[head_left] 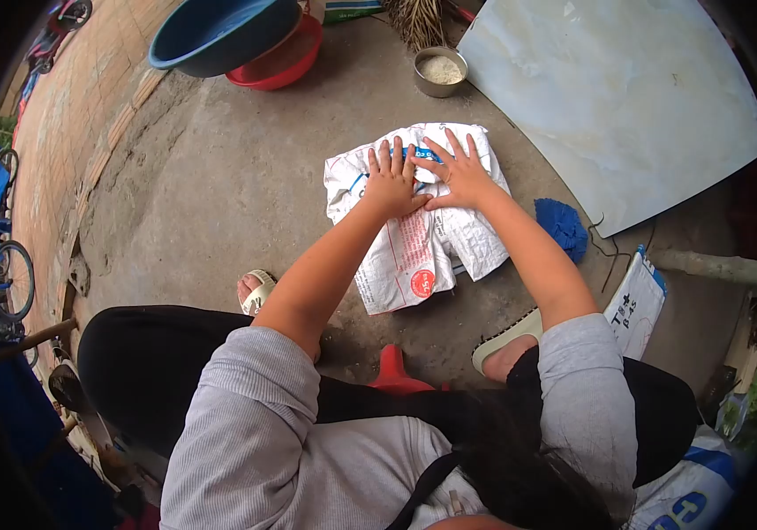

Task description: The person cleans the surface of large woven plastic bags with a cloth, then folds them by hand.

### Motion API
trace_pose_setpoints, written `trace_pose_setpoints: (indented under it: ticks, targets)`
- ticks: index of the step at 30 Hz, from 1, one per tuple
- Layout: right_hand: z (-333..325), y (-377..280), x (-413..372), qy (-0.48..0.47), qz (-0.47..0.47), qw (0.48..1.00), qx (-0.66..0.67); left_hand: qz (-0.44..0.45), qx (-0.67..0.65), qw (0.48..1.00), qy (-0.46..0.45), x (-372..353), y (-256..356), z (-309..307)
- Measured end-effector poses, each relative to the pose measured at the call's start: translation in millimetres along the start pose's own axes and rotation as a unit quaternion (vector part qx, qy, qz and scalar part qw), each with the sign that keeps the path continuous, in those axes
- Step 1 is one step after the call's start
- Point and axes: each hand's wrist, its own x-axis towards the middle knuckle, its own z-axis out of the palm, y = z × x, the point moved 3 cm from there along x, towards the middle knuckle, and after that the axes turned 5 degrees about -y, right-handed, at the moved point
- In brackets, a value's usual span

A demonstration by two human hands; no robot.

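Note:
A white woven plastic sack (400, 256), printed in red and blue, lies folded and rumpled on the concrete floor in front of me. Flat on its upper part rests my left hand (391, 183), fingers stretched out and pointing away. Beside it my right hand (464, 177) presses on the same sack, its fingers spread. The two thumbs come close together near the sack's middle. Neither hand grasps anything. What lies under or inside the sack is hidden.
A metal bowl of pale powder (440, 71) stands beyond the sack, near a large marbled sheet (617, 106). A blue cloth bundle (561, 230) lies to the right. Blue basin (219, 35) and red basin (281, 62) are stacked at the back left. A red stool (391, 371) is beneath me.

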Motion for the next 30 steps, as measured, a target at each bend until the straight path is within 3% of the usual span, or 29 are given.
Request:
trace_pose_setpoints:
  ticks: [6,9,11,13,15,17,21,23,24,26,30]
  targets:
    - [3,3,1,0.029,0.022,0.999,0.009,0.046,-0.03,0.998,-0.009,-10,-10,-16]
    - [4,2,-4,0.035,0.042,0.999,0.004,0.11,-0.018,0.994,0.017,-26,-15,-22]
    - [6,1,-3,0.021,0.062,0.998,0.0,0.282,0.033,0.959,-0.004,-52,-19,-36]
    - [7,2,0,0.042,0.071,0.997,0.0,0.333,0.047,0.942,0.001,-68,-35,-42]
    - [6,2,-2,0.043,0.103,0.994,-0.005,0.427,0.098,0.895,-0.087,-91,-44,-51]
    - [12,3,-1,0.062,0.122,0.991,0.0,0.438,0.119,0.887,-0.084,-116,-48,-55]
    - [12,10,4,0.063,0.167,0.984,-0.005,0.405,0.158,0.882,-0.183,-149,-44,-43]
    - [12,11,5,0.054,0.192,0.98,0.0,0.389,0.137,0.911,-0.012,-158,-51,2]
    - [12,10,6,0.062,0.195,0.979,-0.002,0.389,0.133,0.911,-0.013,-159,-48,8]
    - [12,6,5,0.07,0.202,0.977,-0.004,0.366,0.195,0.904,0.103,-159,-41,14]
    - [16,2,2,0.077,0.198,0.977,-0.008,0.38,0.153,0.903,0.13,-160,-30,14]
